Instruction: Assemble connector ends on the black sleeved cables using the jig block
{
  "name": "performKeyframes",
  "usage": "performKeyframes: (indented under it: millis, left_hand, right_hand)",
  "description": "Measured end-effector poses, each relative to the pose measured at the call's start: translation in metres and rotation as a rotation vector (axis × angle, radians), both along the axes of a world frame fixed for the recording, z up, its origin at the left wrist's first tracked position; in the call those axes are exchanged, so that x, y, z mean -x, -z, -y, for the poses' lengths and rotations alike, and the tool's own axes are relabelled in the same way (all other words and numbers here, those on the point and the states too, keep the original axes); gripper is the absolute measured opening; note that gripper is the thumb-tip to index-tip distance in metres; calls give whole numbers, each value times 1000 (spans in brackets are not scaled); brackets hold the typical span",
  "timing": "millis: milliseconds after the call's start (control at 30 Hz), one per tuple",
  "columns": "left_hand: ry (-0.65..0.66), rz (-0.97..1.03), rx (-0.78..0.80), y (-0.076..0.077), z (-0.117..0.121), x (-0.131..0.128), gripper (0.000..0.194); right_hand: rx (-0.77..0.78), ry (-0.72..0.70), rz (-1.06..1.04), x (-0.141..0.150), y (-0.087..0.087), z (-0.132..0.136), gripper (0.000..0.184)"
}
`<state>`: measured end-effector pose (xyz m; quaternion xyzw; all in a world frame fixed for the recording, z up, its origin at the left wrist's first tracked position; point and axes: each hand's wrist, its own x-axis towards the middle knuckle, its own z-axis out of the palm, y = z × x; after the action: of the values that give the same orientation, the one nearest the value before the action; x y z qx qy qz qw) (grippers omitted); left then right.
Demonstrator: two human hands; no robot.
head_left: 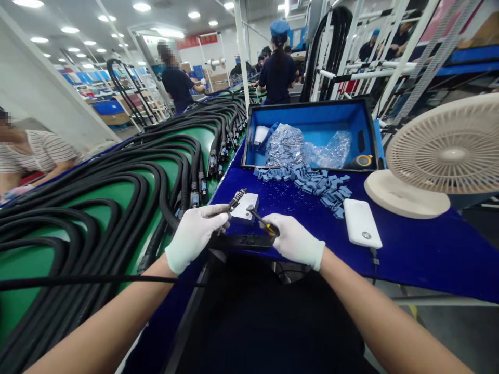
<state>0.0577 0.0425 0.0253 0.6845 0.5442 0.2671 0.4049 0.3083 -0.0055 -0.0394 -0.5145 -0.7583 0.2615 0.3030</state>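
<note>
My left hand (pixel 198 232), in a white glove, is closed on a dark multi-slot connector (pixel 237 198), its slotted end pointing up and away from me. A small light-grey block (pixel 249 201) sits on the blue table behind and beside the connector. My right hand (pixel 293 238), gloved too, grips a small hand tool (pixel 268 226) with a black and yellow handle. The tool's metal end reaches over the block, close to the connector; I cannot tell whether they touch. Beneath both hands runs a black bar (pixel 244 241) along the table's front edge.
Loose blue-grey clips (pixel 323 187) lie before a blue bin (pixel 331 127) holding bagged clips. A white power bank (pixel 362 223) and beige fan (pixel 448 153) stand right. Black hoses (pixel 132 192) fill the green surface at left. Co-workers (pixel 277 67) are beyond.
</note>
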Motion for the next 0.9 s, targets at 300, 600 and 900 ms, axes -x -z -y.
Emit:
performKeyframes:
  millis: [300, 600, 900]
  left_hand:
    - [75, 31, 24, -5, -1, -1, 49]
    - [106, -82, 5, -3, -1, 0, 46]
    - [153, -199, -341, -12, -3, -31, 45]
  right_hand:
    - [-212, -297, -180, 27, -14, -4, 39]
    - [-214, -176, -52, 31, 10, -9, 38]
    - [-142, -58, 24, 26, 9, -1, 21]
